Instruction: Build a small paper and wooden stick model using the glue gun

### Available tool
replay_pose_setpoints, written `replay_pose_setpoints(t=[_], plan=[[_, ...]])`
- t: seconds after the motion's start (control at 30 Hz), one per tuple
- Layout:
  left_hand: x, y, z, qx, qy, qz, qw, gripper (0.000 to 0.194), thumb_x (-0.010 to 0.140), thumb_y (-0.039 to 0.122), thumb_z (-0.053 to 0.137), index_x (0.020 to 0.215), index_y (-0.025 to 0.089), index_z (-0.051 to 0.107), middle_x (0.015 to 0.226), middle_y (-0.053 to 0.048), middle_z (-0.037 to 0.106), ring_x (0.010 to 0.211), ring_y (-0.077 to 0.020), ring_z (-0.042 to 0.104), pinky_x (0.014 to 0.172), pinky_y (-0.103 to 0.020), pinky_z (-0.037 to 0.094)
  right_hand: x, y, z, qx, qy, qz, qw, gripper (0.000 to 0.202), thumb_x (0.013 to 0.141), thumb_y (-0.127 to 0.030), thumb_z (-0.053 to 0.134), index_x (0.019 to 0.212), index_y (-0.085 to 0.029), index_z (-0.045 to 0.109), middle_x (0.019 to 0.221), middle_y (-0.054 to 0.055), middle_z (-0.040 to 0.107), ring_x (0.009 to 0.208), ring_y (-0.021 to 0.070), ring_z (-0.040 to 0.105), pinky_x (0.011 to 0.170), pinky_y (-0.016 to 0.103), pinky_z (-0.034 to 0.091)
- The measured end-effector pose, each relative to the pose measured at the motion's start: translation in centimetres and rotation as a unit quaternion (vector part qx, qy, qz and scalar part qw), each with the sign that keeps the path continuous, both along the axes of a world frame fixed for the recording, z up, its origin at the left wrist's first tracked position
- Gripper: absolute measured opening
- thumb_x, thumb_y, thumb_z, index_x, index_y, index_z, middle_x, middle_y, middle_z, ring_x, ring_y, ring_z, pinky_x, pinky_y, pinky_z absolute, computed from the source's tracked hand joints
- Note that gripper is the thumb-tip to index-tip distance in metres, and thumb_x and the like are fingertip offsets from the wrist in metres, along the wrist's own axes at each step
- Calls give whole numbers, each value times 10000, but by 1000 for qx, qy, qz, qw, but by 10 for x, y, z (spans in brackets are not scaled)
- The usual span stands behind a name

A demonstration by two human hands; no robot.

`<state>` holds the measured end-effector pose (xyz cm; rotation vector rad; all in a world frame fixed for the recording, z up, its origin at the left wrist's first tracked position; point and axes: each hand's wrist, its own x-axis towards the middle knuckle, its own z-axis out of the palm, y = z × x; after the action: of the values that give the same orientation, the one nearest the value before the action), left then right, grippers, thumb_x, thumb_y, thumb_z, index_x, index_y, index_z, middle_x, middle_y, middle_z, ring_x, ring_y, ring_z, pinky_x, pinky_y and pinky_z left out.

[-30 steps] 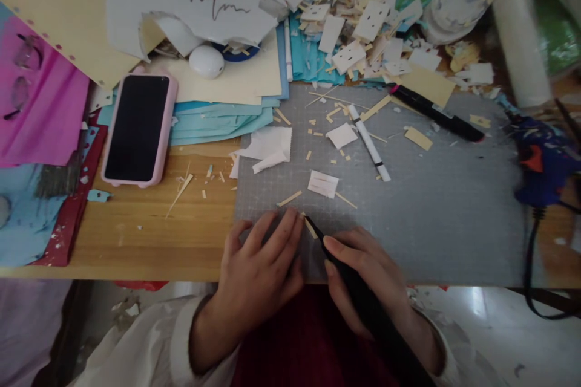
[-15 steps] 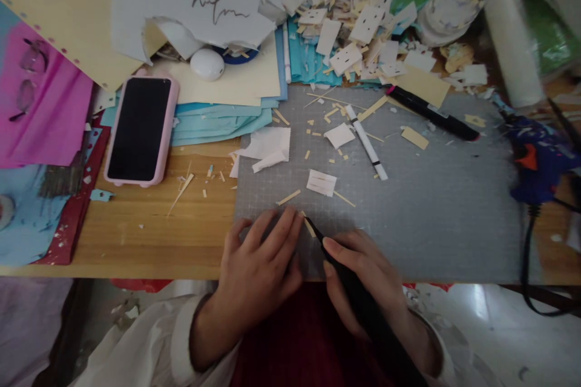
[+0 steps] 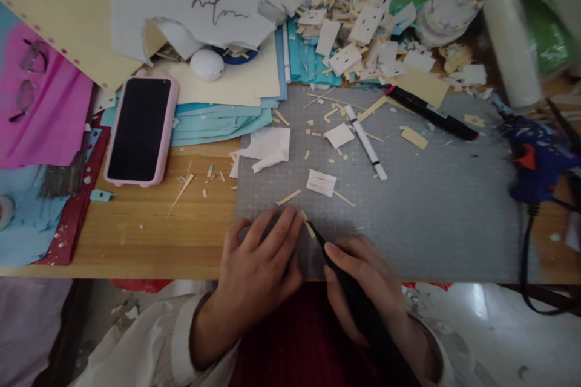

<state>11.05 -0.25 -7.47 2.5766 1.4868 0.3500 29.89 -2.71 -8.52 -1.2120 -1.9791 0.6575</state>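
My left hand (image 3: 258,260) lies palm down on the grey cutting mat (image 3: 436,211), its fingers spread and the index fingertip at the upper end of a thin cream strip (image 3: 310,228). My right hand (image 3: 367,284) is wrapped round a long black tool (image 3: 351,284), whose thin tip touches or hovers close over that strip. Just above my left fingers lies another small strip (image 3: 289,197). A small white card (image 3: 321,182) with faint lines and a thin stick (image 3: 344,199) rest beyond the tool tip.
Farther back lie a white stick with black bands (image 3: 365,142), a black marker (image 3: 433,112), paper scraps and a heap of small cards (image 3: 358,24). A pink-cased phone (image 3: 141,130) is at the left, a blue glue gun (image 3: 540,157) at the right.
My right hand and the black tool have shifted very slightly right and down. My left hand stays in place.
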Motion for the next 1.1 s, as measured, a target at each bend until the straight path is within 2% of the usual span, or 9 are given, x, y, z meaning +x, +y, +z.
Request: replay_pose_setpoints(t=[0.23,0.43,0.67,0.83,1.1], plan=[[0,0,0,-3,-1,0,1000,438,841,224,512,1272,181,584,1326,-27,608,1109,-259,578,882,-443,342,1,-6,0,-2,0,6,1000,522,762,-28,539,1263,-167,491,861,87,612,741,198,531,598,352,488],[1,0,1,-2,1,1,1000,448,827,219,532,1270,179,588,1299,-59,624,1103,-273,577,886,-436,353,3,-11,0,-11,-24,-2,1000,481,791,-68,528,1254,-196,504,850,75,626,715,194,543,588,352,492],[1,1,1,-1,1,2,1000,431,840,211,515,1265,180,585,1326,-41,608,1108,-261,579,884,-437,343,6,-14,2,10,-40,-12,999,431,781,-60,534,1186,-207,537,811,55,623,696,187,548,588,355,486],[1,1,0,-2,-1,0,1000,427,848,215,506,1265,175,581,1334,-42,601,1118,-263,577,888,-444,338,9,-20,1,12,-34,-11,999,440,768,-39,540,1187,-175,534,821,67,620,709,189,542,578,355,487],[1,1,0,-2,-15,2,1000,396,874,249,527,1262,181,578,1321,-42,611,1126,-249,573,907,-423,339,13,-24,3,19,18,-39,999,441,787,-13,528,1171,-228,555,781,27,619,666,160,570,549,297,513]])
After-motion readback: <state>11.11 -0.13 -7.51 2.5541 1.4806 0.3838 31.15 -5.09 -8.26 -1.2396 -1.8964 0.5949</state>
